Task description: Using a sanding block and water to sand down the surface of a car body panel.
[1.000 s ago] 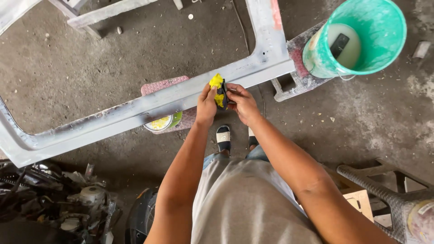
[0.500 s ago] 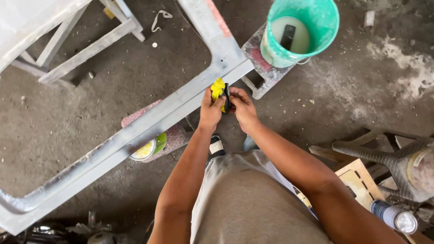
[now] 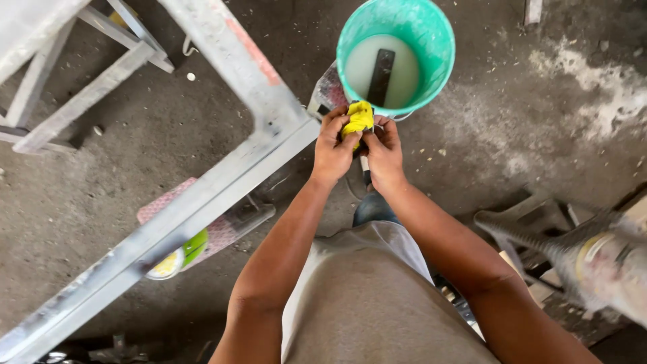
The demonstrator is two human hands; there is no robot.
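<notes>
Both my hands meet in front of me around a small crumpled yellow cloth (image 3: 358, 118). My left hand (image 3: 331, 147) grips it from the left and my right hand (image 3: 385, 149) pinches it from the right. Just beyond the cloth stands a teal bucket (image 3: 431, 40) with milky liquid and a dark flat tool standing in it. A grey, primer-coated metal frame (image 3: 222, 182) runs diagonally to the left of my hands, its corner close to my left hand.
A round tin with a yellow-green lid (image 3: 176, 259) lies under the frame next to a pinkish block (image 3: 162, 205). Another grey frame piece (image 3: 81, 101) lies at upper left. A grey stool and a dusty container (image 3: 606, 269) stand at right. Concrete floor is dusty.
The view has shifted, so the frame and bucket sit further left and lower. My hands have come off the frame's edge and now hold the yellow cloth by the bucket's rim.
</notes>
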